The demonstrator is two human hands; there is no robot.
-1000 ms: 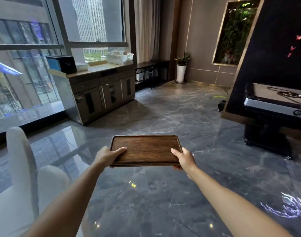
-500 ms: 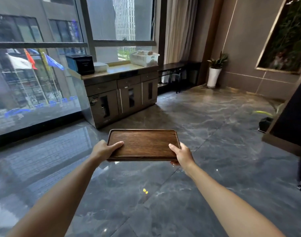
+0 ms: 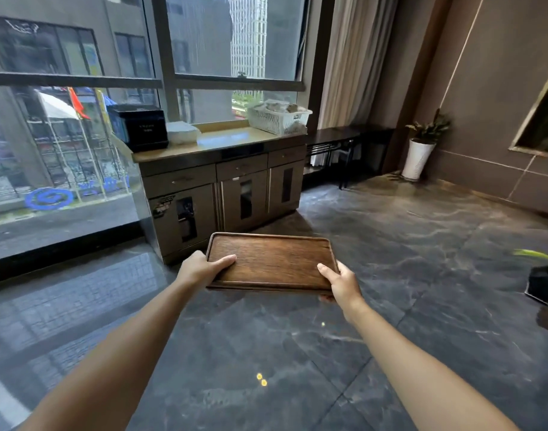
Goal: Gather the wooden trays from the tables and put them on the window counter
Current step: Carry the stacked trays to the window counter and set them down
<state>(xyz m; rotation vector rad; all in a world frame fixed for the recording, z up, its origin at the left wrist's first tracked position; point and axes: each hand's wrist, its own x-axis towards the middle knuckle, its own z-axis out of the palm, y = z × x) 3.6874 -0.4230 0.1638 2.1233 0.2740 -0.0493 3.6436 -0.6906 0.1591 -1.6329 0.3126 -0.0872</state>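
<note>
A person carries a wooden tray (image 3: pixel 271 261) across a dark marble floor (image 3: pixel 406 275) toward the window counter (image 3: pixel 223 139), both arms stretched forward. The left hand (image 3: pixel 201 269) clasps the tray's left short edge, thumb lying on the top face and fingers tucked out of sight beneath; the right hand (image 3: pixel 341 283) closes on the near right corner the same way. The tray is empty, held roughly level in the air in front of the counter and well short of it. It looks like one rigid slab of dark wood with a raised rim (a natural stop for the thumbs), probably of moderate weight and unlikely to flex or break, though a smooth finish could slide in a loose hold, so opposite ends are the sensible place to grip. On the counter, a black box (image 3: pixel 139 127) sits at the left end and a white basket (image 3: pixel 278 117) at the right, with bare surface between them.
</note>
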